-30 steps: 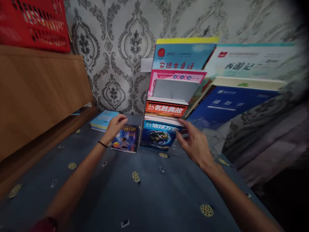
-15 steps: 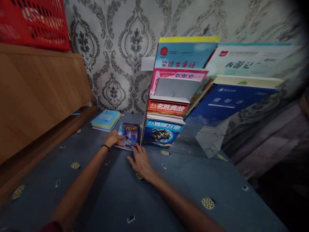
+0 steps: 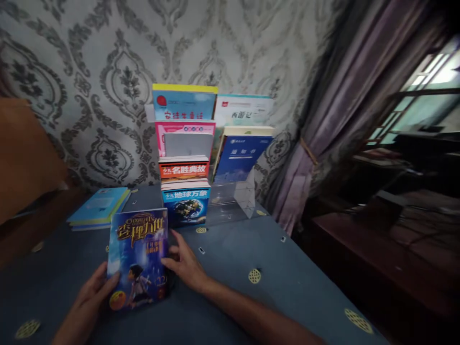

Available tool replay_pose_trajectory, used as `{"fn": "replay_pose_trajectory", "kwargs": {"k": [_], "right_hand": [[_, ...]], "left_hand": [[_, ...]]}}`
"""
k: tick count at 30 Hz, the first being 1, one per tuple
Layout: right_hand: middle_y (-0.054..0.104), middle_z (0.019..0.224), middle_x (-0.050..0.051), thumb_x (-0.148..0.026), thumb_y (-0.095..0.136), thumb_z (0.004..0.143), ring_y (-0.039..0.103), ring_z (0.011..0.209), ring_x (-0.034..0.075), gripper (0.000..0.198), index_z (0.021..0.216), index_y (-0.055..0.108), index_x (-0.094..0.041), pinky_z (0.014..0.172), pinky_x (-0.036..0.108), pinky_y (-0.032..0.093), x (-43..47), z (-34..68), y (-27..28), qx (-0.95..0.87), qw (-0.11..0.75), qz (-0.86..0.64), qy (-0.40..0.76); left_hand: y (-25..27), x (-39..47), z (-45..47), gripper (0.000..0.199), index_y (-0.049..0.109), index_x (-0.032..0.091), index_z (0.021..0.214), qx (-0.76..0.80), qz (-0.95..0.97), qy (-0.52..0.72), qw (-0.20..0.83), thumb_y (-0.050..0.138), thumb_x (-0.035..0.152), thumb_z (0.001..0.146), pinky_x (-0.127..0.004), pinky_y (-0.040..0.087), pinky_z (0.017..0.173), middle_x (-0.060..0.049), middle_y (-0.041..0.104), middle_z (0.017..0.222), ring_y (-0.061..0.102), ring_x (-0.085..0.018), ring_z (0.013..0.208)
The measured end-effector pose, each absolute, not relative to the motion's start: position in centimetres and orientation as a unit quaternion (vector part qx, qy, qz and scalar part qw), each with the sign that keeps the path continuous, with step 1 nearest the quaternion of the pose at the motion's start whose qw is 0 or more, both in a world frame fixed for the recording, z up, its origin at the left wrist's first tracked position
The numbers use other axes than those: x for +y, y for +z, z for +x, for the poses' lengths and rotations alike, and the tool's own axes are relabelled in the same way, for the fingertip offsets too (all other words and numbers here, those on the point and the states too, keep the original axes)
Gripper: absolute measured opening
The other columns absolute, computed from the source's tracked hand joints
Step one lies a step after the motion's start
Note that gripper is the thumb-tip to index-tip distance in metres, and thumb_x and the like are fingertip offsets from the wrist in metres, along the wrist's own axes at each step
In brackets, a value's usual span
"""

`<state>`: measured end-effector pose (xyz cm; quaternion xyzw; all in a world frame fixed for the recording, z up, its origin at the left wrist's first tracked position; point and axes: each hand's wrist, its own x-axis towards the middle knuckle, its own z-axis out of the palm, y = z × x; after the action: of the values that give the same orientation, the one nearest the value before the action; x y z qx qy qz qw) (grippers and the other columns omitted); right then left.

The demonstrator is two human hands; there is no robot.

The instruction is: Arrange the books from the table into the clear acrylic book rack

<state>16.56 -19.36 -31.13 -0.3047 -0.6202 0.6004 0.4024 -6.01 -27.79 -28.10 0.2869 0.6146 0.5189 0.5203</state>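
Observation:
A blue-purple paperback book [image 3: 143, 254] with gold title letters and a cartoon child on its cover is held up off the table, cover toward me. My left hand [image 3: 91, 292] grips its lower left edge, thumb on the cover. At the right edge my right hand [image 3: 185, 261] closes on the book, thumb in front and fingers partly behind. Just beyond it stands a clear acrylic rack [image 3: 230, 201] of upright books. Its front left slot holds a blue book with an Earth picture [image 3: 189, 208], and behind that is an orange-red book [image 3: 185, 170].
A dark blue book [image 3: 242, 155] leans in the rack's right side. On the table's left lies a stack of light blue and yellow books [image 3: 100, 206]. A wooden cabinet [image 3: 28, 158] borders the left, and a tied curtain [image 3: 298, 177] hangs at the right.
The paperback has been lifted from the table beside the rack and brought nearer to me, now between both hands. My view has swung to the right.

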Motion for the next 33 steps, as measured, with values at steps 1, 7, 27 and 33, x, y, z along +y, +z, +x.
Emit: {"fn": "replay_pose_trajectory", "kwargs": {"k": [1,7,27,33], "right_hand": [[0.071,0.097,0.002,-0.044,0.076,0.08,0.07,0.089,0.021,0.07,0.141,0.049,-0.025,0.088,0.039,0.055,-19.5,17.3,-30.6,-0.607,0.402,-0.282,0.625],[0.074,0.1,0.003,-0.05,0.075,0.081,0.069,0.093,0.019,0.039,0.107,0.068,-0.021,0.091,0.036,0.052,-19.7,25.5,-26.9,-0.618,0.429,-0.227,0.619],[0.07,0.109,0.006,-0.041,0.07,0.081,0.067,0.097,0.025,0.036,0.111,0.059,-0.026,0.087,0.045,0.058,-5.8,43.2,-15.2,-0.695,0.58,-0.287,0.314],[0.067,0.099,0.007,-0.044,0.066,0.083,0.065,0.091,0.025,0.032,0.105,0.057,-0.023,0.079,0.043,0.058,-2.0,42.7,-15.6,-0.733,0.546,-0.3,0.274]], "left_hand": [[-27.7,-27.8,-5.4,0.073,0.069,0.025,0.115,0.608,0.303,0.518,0.52,0.089,0.054,0.051,-0.038,0.062,0.082,-0.004,0.079,0.102,0.073,-0.032,0.099],[-23.3,-24.9,0.7,0.053,0.076,0.028,0.095,0.563,0.477,0.455,0.499,0.088,0.054,0.051,-0.043,0.061,0.087,-0.005,0.078,0.097,0.069,-0.036,0.104],[-9.8,-10.3,19.7,0.011,0.055,0.02,0.105,0.499,0.776,0.378,-0.077,0.049,0.021,0.096,-0.029,0.045,0.071,-0.005,0.069,0.081,0.067,-0.023,0.079],[-9.7,-8.4,19.2,0.008,0.059,0.019,0.097,0.532,0.757,0.374,-0.06,0.054,0.015,0.091,-0.031,0.05,0.078,-0.007,0.072,0.086,0.07,-0.023,0.085]]}}
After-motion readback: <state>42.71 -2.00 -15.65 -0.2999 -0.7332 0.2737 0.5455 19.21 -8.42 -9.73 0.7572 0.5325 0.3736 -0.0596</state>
